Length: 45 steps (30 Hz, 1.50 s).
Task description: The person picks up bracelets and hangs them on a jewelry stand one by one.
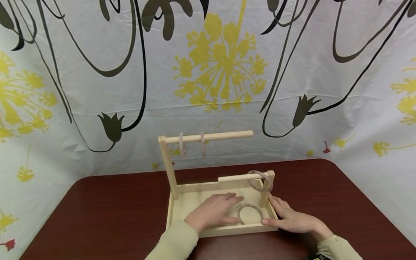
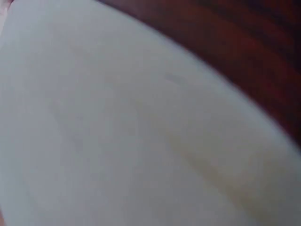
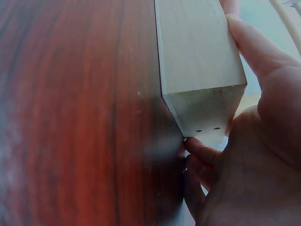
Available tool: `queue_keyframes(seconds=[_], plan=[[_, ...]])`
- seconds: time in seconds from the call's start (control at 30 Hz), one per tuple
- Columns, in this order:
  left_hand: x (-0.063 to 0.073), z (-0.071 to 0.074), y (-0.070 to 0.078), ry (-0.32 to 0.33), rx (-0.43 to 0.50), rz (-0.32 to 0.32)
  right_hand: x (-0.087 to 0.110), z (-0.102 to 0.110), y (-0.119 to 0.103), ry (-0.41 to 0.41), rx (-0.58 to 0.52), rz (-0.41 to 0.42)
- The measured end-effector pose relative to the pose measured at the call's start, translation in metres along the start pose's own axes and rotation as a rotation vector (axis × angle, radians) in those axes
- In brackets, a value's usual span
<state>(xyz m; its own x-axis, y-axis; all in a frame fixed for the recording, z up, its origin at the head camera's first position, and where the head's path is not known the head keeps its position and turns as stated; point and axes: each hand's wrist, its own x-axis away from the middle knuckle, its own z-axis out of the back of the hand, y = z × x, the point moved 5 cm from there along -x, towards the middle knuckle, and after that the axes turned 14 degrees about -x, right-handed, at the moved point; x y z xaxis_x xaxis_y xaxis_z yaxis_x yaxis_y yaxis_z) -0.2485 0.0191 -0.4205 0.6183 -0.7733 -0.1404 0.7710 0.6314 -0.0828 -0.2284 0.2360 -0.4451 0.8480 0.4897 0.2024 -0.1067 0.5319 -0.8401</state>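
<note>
A pale wooden tray (image 1: 228, 231) with two upright posts and two horizontal pegs stands on the table. My right hand (image 1: 295, 220) grips its front right corner, thumb over the front wall and the other fingers along the right side; the right wrist view shows the thumb (image 3: 256, 44) at the wall's top edge. My left hand (image 1: 215, 210) is over the tray floor, fingers extended, thumb tip close to a clear ring (image 1: 239, 215) lying inside. Another ring (image 1: 270, 184) hangs on the short right peg. Two rings, a left one (image 1: 182, 146) and a right one (image 1: 203, 145), hang on the tall left peg.
The dark red-brown table (image 1: 121, 221) has rounded far corners. Patterned cloth (image 1: 223, 87) with yellow flowers walls off its back and sides. A black device (image 1: 317, 259) sits at the right wrist. Pale sleeve cloth (image 2: 117, 132) fills most of the left wrist view.
</note>
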Motion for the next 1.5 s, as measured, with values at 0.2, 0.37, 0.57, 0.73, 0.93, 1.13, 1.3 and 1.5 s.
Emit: queue_keyframes(seconds=[0.2, 0.37, 0.57, 0.73, 0.93, 1.13, 1.3, 1.5], plan=[[-0.001, -0.003, 0.004, 0.026, -0.003, -0.009, 0.000, 0.000, 0.002, -0.002, 0.026, -0.013], [-0.005, -0.004, 0.004, -0.003, 0.028, -0.008, 0.002, 0.000, -0.001, 0.008, 0.005, -0.017], [-0.015, -0.009, 0.010, -0.022, -0.006, -0.035, 0.003, -0.001, -0.003, 0.005, 0.003, -0.027], [-0.020, -0.013, 0.016, -0.057, -0.032, -0.062, 0.002, -0.001, -0.004, 0.002, 0.005, -0.023], [-0.020, -0.012, 0.017, -0.111, -0.008, -0.057, 0.002, -0.001, -0.005, 0.003, 0.008, -0.013], [-0.018, -0.010, 0.014, -0.124, 0.001, -0.042, 0.001, -0.001, -0.004, 0.006, 0.013, 0.003], [-0.012, -0.010, 0.009, -0.133, 0.043, -0.001, 0.001, -0.001, -0.005, -0.008, -0.006, -0.010], [-0.005, -0.010, 0.002, -0.163, 0.071, 0.070, 0.000, -0.001, 0.001, -0.033, -0.024, -0.018]])
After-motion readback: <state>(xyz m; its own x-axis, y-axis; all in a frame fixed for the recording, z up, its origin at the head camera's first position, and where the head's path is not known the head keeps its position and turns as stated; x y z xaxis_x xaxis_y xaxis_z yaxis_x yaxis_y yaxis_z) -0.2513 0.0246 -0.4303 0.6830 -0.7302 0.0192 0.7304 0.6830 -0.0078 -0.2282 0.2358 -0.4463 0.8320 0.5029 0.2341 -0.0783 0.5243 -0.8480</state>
